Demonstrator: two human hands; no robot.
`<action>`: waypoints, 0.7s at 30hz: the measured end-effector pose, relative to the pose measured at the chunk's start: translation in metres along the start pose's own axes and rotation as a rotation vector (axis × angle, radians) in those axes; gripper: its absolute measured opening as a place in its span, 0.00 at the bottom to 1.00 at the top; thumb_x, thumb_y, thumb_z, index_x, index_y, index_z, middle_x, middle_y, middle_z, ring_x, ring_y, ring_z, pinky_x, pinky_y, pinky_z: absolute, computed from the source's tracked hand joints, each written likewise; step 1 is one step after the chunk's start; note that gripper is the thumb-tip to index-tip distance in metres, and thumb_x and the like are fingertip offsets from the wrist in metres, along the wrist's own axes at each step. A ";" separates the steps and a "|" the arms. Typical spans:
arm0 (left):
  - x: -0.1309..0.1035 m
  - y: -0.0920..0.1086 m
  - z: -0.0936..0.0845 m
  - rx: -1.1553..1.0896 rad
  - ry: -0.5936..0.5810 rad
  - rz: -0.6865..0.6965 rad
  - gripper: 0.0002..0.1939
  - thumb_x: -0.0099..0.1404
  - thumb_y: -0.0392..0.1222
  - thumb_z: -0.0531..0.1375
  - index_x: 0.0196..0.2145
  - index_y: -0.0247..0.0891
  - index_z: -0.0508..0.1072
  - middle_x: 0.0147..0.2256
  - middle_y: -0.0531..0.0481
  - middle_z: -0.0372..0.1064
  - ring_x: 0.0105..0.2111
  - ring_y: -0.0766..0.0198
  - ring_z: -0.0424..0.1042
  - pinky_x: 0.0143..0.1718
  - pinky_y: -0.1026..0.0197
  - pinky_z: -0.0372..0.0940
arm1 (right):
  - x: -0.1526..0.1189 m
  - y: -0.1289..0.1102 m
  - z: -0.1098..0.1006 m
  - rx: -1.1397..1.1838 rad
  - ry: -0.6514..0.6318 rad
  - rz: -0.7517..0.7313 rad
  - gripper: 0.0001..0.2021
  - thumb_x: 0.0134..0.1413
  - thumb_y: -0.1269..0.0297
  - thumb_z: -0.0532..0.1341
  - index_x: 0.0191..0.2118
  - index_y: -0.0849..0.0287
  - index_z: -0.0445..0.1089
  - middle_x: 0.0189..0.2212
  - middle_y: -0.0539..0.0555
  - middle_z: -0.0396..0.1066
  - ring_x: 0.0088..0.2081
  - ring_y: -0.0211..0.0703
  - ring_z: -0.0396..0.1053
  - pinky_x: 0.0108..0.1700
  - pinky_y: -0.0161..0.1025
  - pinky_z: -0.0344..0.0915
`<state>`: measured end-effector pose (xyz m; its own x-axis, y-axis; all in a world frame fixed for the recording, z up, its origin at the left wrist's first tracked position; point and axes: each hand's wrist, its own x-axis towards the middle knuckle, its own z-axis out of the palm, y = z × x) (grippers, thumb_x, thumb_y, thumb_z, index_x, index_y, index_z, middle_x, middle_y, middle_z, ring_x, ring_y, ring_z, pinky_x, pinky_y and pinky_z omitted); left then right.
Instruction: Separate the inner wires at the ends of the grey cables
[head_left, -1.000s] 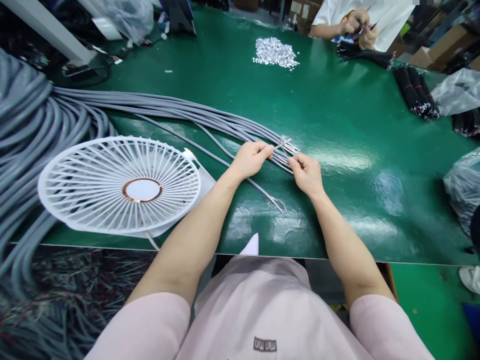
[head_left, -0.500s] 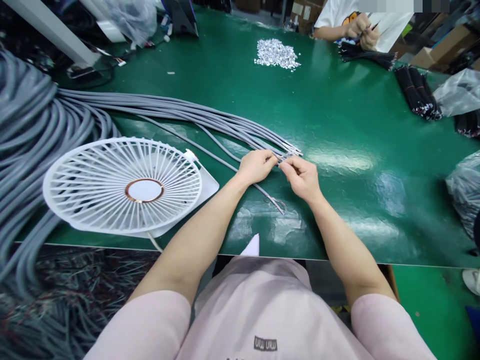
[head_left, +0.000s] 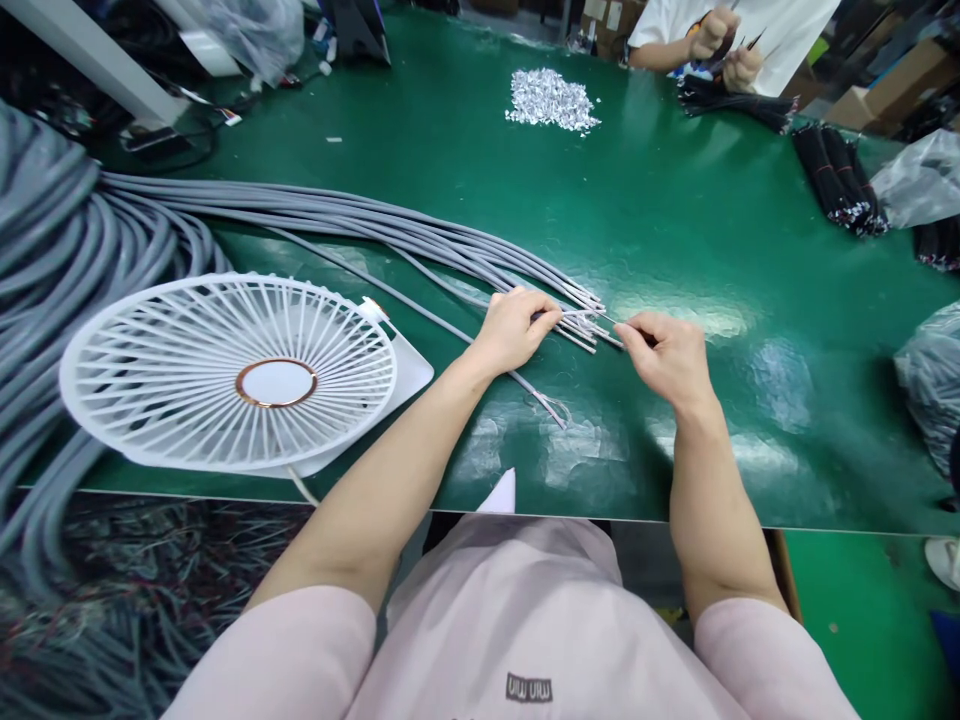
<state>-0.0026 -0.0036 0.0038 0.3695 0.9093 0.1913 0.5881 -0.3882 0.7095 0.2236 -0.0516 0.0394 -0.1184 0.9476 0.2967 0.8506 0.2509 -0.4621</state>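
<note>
While the left hand (head_left: pixel 517 328), its grip closed, pinches a grey cable (head_left: pixel 574 313) near its pale, loose-looking end above the green bench (head_left: pixel 660 230), the right hand (head_left: pixel 667 355) has its grip pinched on what looks like a thin strand (head_left: pixel 609 321) stretching from that end. Smooth, round and matt, the other cables (head_left: pixel 337 205) run from a thick coil (head_left: pixel 45 230) at the left to whitish tips just beside the hands. At the right edge, a crumpled clear bag (head_left: pixel 934 370) holds something greyish, too blurred to tell.
</note>
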 end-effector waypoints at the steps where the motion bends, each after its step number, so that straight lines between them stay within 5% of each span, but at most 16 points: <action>1: 0.000 0.001 0.000 0.014 0.012 0.000 0.13 0.69 0.46 0.54 0.35 0.39 0.76 0.37 0.48 0.78 0.41 0.57 0.70 0.48 0.53 0.57 | -0.001 0.000 0.000 -0.026 -0.009 0.008 0.16 0.60 0.57 0.59 0.24 0.58 0.72 0.21 0.52 0.70 0.25 0.39 0.63 0.30 0.39 0.50; 21: -0.002 0.005 -0.001 0.093 0.026 0.043 0.09 0.68 0.45 0.58 0.35 0.40 0.77 0.37 0.48 0.77 0.42 0.55 0.68 0.48 0.51 0.53 | 0.002 -0.004 0.024 0.078 -0.041 0.059 0.15 0.59 0.57 0.60 0.23 0.57 0.72 0.18 0.49 0.65 0.22 0.37 0.58 0.29 0.38 0.49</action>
<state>-0.0016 -0.0075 0.0075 0.3782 0.8945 0.2384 0.6369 -0.4384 0.6342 0.2081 -0.0460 0.0218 -0.0917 0.9681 0.2330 0.8143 0.2076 -0.5420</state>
